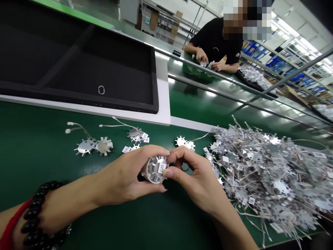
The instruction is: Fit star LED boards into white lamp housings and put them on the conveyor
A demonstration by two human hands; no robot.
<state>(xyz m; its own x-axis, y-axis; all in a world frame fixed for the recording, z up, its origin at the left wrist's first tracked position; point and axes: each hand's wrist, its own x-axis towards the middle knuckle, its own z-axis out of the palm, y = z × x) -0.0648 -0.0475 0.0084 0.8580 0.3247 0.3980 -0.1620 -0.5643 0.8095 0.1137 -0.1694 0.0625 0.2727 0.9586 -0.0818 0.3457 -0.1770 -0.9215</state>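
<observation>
My left hand (127,173) is curled around a white, round plastic housing (150,171), its open mouth turned to the right. A silvery metal plate with finger-like teeth (157,164) and a small white label sits at that mouth. The thumb and forefinger of my right hand (196,178) pinch the plate by its labelled edge. How deep the plate lies in the housing I cannot tell. Just beyond my hands, several similar toothed plates with thin wires, such as one at the left (84,147), lie on the green table (39,139).
A large heap of wired metal plates (260,173) covers the right side. At the back left lies a black tray (117,69) on a white board, with a small pale ring (101,90) in it. Across a metal rail, a person in black (215,38) handles small parts.
</observation>
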